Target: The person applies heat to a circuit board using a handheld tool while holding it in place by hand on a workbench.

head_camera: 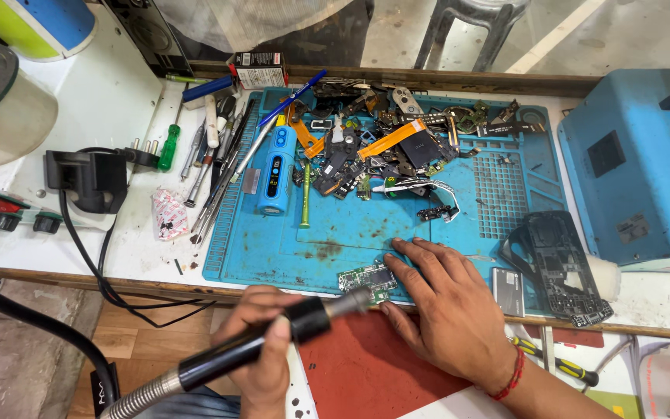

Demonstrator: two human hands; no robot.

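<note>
My left hand point(261, 341) grips a black hot-air handpiece point(273, 335) with a metal nozzle and a ribbed hose. The nozzle tip sits right over a small green circuit board point(366, 278) at the front edge of the blue work mat point(335, 233). My right hand point(440, 302) lies flat on the mat, its fingertips pressing the board's right side. A red thread circles that wrist.
A heap of phone parts and flex cables point(397, 147) covers the mat's far half. Screwdrivers and tweezers point(211, 155) lie left of it, with a blue cylindrical tool point(274, 171). A black phone frame point(560, 264) rests at right beside a blue machine point(637, 163). A black power adapter point(91, 178) sits at left.
</note>
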